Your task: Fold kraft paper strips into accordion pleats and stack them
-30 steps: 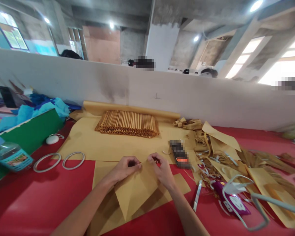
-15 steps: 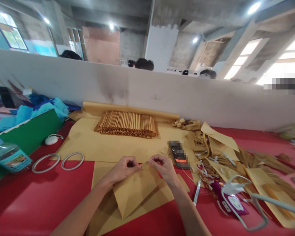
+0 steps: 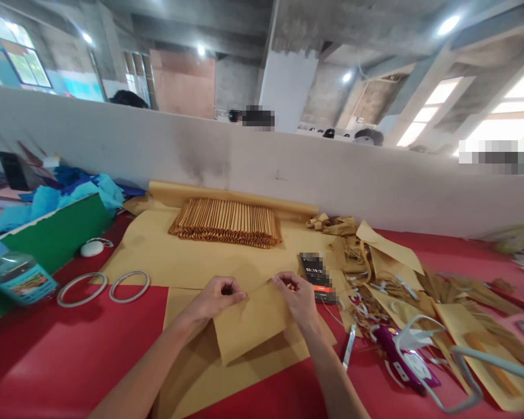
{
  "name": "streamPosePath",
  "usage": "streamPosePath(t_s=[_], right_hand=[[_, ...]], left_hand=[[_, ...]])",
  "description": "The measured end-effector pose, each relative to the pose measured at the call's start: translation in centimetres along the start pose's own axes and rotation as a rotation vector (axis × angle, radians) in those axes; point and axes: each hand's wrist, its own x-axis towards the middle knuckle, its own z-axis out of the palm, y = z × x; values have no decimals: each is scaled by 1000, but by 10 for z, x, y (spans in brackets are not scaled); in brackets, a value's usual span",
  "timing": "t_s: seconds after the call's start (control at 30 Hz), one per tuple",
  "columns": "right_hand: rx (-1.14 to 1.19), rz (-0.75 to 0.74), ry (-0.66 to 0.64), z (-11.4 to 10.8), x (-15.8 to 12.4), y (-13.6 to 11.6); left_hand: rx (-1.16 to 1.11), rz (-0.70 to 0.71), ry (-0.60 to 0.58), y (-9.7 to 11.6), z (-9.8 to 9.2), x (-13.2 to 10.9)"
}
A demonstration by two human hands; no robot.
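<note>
Currently, I see the left hand and right hand pinching one brown sheet by its far edge, over the red counter.

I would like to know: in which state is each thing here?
Paper, held near its upper edge
Left hand, pinching it
Right hand, pinching it
Pleated stack, folded in tight pleats
Roll, partly unrolled
Phone, screen lit
Rings, lying flat
Bottle, capped
Purple pack, open, white tissue showing
Scraps, loosely heaped
</note>
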Motion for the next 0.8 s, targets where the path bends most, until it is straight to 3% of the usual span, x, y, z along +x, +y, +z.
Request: streamPosePath(t_s=[0.1,0.23,0.37,0.47,0.63,0.8], right_hand=[[-99,-79,-20,0,-2,-1],[-369,-352,-14,5,-12,-11],[-576,-604,-203,18,-25,-23],[-586,-605,-298,25,-27,-27],[-573,-558,-252,25,-25,-25],[-553,-547,-298,30,-29,-23]], left_hand=[[48,11,15,-2,-1,1],[123,32,57,-5,1,1],[188,66,51,-7,5,0],[226,74,41,-8,6,0],[242,75,9,-11,3,2],[286,122,45,-11,5,1]])
